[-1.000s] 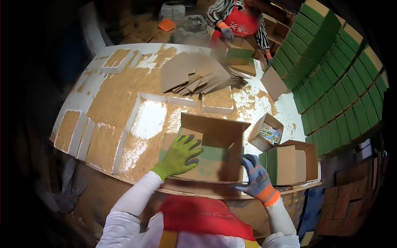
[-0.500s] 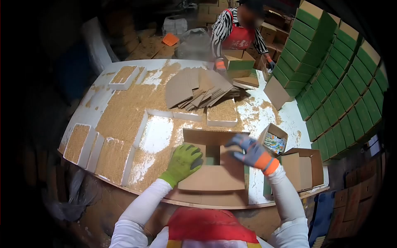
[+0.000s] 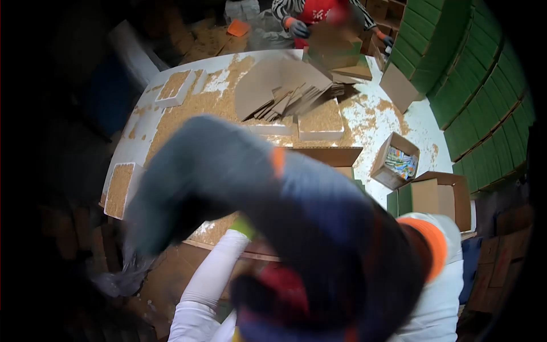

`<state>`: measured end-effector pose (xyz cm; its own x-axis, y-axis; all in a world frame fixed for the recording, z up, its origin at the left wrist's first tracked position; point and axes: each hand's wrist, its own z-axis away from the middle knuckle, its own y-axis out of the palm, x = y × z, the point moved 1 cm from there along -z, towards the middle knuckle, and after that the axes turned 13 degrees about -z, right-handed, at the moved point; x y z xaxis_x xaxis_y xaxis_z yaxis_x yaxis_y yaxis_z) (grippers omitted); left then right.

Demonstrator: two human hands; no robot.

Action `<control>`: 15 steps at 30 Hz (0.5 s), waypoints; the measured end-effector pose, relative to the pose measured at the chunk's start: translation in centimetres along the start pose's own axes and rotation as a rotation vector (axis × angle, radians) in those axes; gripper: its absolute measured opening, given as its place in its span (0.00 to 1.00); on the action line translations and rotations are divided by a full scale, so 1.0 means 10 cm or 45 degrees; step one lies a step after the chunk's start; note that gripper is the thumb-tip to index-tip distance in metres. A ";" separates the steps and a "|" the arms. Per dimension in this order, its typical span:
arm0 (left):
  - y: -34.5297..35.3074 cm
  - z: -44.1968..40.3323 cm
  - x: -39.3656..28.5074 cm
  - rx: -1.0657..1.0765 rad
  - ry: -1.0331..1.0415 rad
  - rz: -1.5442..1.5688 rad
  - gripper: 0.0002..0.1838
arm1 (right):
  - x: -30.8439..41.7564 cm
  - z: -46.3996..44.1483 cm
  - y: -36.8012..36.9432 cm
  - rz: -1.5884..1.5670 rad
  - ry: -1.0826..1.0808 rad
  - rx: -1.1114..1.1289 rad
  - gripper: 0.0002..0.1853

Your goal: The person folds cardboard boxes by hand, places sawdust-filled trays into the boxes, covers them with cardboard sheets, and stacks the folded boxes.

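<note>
Large and blurred, my right hand (image 3: 319,211) in its grey glove with an orange cuff is raised close to the camera and covers the middle of the view. Its fingers are smeared by motion, and whether they hold anything is unclear. Behind it, only the green cuff of my left hand (image 3: 243,226) shows at the table's front; its fingers are hidden. An open cardboard box (image 3: 330,155) stands behind my right hand, with just its back flap and a bit of its right side visible.
A pile of flat cardboard (image 3: 285,91) lies on the white table (image 3: 137,128) among brown granules. A small box of packets (image 3: 397,162) and an open carton (image 3: 433,199) stand right. Green boxes (image 3: 484,85) are stacked beyond. Across the table, a co-worker (image 3: 319,14) stands at another box.
My right hand has risen from the box flaps to right before the camera. My left hand is now mostly covered. The co-worker's gloved hand has lifted off the cardboard pile.
</note>
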<state>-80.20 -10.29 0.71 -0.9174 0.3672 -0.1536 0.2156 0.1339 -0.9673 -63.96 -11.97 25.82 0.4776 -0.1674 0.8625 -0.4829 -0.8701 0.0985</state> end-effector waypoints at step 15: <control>-0.22 -0.13 -0.13 -0.246 0.208 -0.227 0.18 | 0.19 0.00 0.28 0.163 0.158 0.397 0.20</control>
<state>-79.03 -9.89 3.30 -0.8840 0.4630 0.0645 0.1302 0.3764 -0.9173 -64.37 -14.78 27.74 0.3256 -0.2435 0.9136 -0.2764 -0.9486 -0.1543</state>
